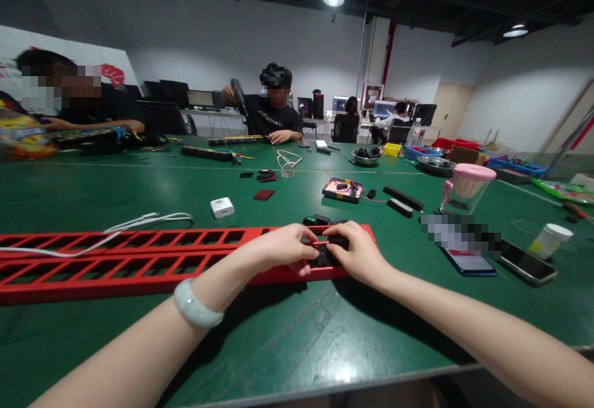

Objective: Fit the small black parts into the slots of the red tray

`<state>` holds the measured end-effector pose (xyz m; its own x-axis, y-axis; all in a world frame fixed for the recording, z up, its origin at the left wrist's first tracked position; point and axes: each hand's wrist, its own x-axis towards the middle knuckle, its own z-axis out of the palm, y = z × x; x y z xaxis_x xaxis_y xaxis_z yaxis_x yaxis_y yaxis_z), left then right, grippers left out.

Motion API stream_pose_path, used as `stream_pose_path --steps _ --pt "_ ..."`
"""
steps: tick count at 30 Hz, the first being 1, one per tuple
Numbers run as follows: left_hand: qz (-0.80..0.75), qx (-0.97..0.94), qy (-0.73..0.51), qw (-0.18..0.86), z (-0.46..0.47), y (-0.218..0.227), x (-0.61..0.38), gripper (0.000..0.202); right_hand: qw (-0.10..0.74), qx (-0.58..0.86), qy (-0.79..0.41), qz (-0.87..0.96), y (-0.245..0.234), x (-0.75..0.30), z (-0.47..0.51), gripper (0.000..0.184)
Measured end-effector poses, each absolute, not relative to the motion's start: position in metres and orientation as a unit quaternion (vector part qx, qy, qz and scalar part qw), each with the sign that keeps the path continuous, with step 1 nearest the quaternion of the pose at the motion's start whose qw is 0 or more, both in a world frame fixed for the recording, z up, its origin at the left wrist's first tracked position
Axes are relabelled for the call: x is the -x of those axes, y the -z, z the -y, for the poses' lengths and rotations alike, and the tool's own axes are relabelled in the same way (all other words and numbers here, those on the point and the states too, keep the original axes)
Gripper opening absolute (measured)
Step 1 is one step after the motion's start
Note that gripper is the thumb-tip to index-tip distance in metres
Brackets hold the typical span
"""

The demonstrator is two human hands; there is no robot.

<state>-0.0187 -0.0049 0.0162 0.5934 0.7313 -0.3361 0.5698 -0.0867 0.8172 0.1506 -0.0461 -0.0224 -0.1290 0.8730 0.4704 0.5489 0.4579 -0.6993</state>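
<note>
Two long red slotted frames (139,281) lie side by side across the green table. Over their right end, my left hand (292,247) and my right hand (355,250) face each other. Between them a small black part (322,256) sits in a slot of the nearer frame. Fingers of both hands are closed on this part, the left from its left side and the right from its right side. Its exact kind cannot be made out. More small black parts (320,219) lie just behind the frames, partly hidden by my hands.
A white charger plug (221,208) and white cable (125,225) lie left. Behind are a tray with wires (342,190) and black bars (403,199). Right are a pink-lidded cup (468,188), phones (526,260) and a white-capped bottle (551,241). Two people sit across the table.
</note>
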Motion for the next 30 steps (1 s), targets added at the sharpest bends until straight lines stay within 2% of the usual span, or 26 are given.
stream_pose_path --steps 10,15,22,26,30 --pt "-0.482 -0.731 -0.095 0.474 0.017 -0.015 0.009 0.030 0.474 0.496 -0.277 0.672 0.021 -0.151 0.043 0.027" --pt "-0.476 -0.690 -0.104 0.535 0.013 -0.015 0.010 0.037 0.487 0.487 -0.303 0.659 0.022 -0.152 0.041 0.027" --pt "-0.445 -0.642 -0.116 0.613 0.012 -0.019 0.012 0.041 0.523 0.438 -0.426 0.594 0.019 -0.150 0.045 0.028" --pt "-0.421 -0.653 -0.159 0.610 0.010 -0.024 0.011 0.044 0.551 0.420 -0.399 0.601 0.020 -0.152 0.039 0.026" --pt "-0.426 -0.703 -0.287 0.492 -0.007 -0.024 0.015 0.044 0.591 0.437 -0.263 0.625 0.020 -0.160 0.016 0.026"
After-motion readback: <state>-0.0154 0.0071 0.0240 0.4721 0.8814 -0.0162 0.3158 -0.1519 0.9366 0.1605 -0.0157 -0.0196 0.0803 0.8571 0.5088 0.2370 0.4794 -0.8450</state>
